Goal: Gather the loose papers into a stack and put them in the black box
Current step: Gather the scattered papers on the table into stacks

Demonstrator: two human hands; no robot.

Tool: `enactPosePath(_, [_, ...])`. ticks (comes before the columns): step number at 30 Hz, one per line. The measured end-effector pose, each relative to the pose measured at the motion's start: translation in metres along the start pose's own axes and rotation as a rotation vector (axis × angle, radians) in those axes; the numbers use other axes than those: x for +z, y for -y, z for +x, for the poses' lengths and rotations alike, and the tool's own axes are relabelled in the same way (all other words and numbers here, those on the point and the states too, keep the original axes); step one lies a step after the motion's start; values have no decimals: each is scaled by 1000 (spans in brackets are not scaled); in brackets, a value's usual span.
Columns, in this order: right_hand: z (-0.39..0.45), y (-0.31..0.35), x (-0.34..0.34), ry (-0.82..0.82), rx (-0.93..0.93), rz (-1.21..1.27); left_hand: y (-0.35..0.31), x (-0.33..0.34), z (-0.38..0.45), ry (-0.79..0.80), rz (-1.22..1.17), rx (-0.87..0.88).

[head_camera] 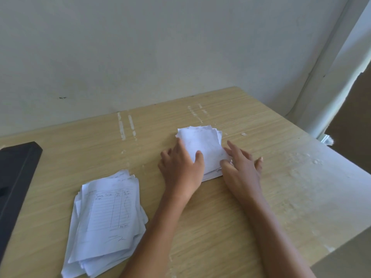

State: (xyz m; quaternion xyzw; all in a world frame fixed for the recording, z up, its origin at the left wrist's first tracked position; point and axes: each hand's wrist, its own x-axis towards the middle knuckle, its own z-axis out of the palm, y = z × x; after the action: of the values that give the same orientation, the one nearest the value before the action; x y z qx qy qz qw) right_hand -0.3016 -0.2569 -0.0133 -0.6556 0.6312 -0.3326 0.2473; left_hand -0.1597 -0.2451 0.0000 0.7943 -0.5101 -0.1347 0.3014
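Mid-gather, judged: squaring up a second, smaller pile, nothing boxed yet. Next move likely called for pinching this pile off the wood without fanning it, carrying it leftward to merge with the bigger pile, then both into the box.

Largest to smallest:

Wooden table (261,197) under both hands, worn pale patches to the right of the right hand, tape scars beyond the left hand.

Black box (16,177) far to the left of the left hand, at the frame edge, only partly seen; inside not visible.

Large paper pile (108,221) near and left of the left forearm, well apart from the hands. Rough stack, edges fanned and staggered, top sheet ruled with handwriting.

Small paper pile (202,143) between the two hands, white, ragged torn edges, corners misaligned, top sheet faintly marked.

Left hand (181,167) laid flat on the pile's left side, thumb on top of the sheets, fingers spread along the edge; pressing, not lifting.

Right hand (243,165) at the pile's right edge, fingers splayed wide, thumb touching the near corner; no grip closed on anything.

Tiny paper scrap (243,134) just beyond the right fingertips, loose on the wood.
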Motion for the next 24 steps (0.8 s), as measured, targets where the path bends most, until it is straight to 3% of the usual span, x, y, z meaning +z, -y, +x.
enactPosePath(5, [3, 3, -5, -64, 81, 124, 8, -3, 6, -48, 90, 10])
enactPosePath(7, [13, 8, -7, -97, 137, -2, 14, -5, 11, -91, 146, -26])
enactPosePath(10, [23, 19, 2, -84, 203, -235, 13, -2, 12, -22, 192, -10])
enactPosePath(16, [21, 15, 22, -84, 117, -367, 4, 7, 1, -90, 279, 86])
enactPosePath(24, [17, 17, 19, -59, 99, -300, -2, 2, -2, -44, 253, 83])
